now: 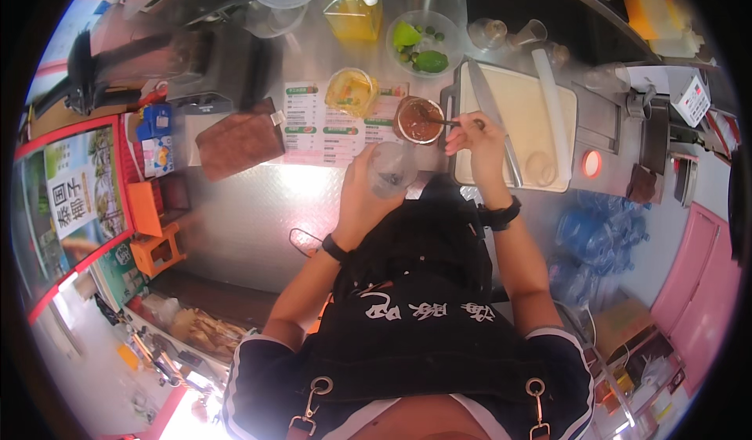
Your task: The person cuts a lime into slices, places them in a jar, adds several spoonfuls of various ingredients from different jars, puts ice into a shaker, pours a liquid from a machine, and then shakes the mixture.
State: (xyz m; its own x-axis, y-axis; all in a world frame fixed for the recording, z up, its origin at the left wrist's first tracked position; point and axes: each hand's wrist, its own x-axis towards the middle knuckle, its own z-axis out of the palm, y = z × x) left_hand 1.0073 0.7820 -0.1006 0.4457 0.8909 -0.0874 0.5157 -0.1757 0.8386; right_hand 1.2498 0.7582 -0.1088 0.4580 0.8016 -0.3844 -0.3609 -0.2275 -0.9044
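Observation:
My left hand [367, 184] is wrapped around a clear plastic cup [392, 167], with something dark showing near its bottom. Between the fingers of my right hand [479, 137] is the dark handle of a spoon [455, 123]. Its far end dips into a round tub of reddish-brown sauce or jam [416, 124]. The tub stands at the right end of a printed menu sheet [308, 137]. Left of it on the sheet is an open container of yellow contents [351, 92]. A long knife [487, 96] lies on a cutting board [537, 128] just right of my right hand.
Behind the tub stands a clear bowl [449, 28] with limes, and a pump bottle of yellow liquid [352, 17]. A folded brown cloth [241, 143] lies on the left. A white bar [552, 111] rests across the board. Large blue water bottles [593, 234] stand at lower right.

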